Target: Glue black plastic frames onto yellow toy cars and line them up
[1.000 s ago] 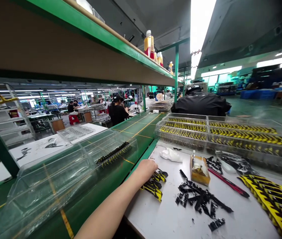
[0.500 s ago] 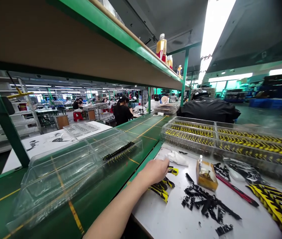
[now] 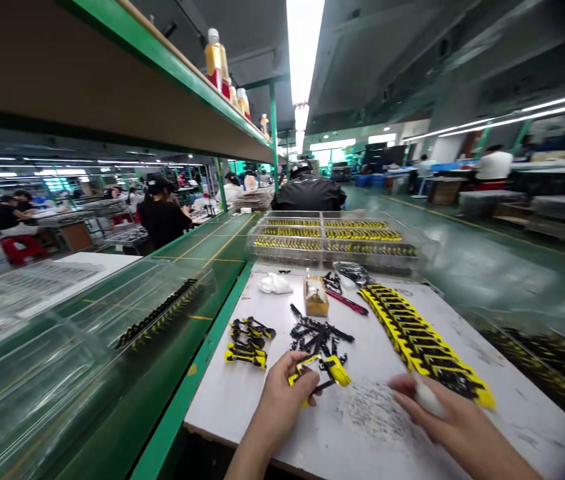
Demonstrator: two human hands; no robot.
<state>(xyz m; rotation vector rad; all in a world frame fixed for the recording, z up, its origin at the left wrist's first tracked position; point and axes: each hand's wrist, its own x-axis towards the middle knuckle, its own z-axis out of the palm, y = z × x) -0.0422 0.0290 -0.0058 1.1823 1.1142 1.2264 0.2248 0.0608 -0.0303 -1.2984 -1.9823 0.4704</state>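
Observation:
My left hand is closed around a yellow-and-black plastic part above the near part of the white worktop. My right hand has its fingers curled around a smooth white object, whose kind I cannot make out. It is apart from the left hand, beside a long row of yellow-and-black parts. A small group of similar parts lies left of the loose black pieces. Dark scuff marks cover the worktop between my hands.
A yellowish box, a red-and-black pen-like tool and crumpled white material lie farther back. Clear trays of parts stand behind them. The green conveyor belt and an overhead shelf run along the left.
The view has swung right. My left hand has moved from the small group of parts to nearer me, now with a yellow-and-black part. My right hand has come into view.

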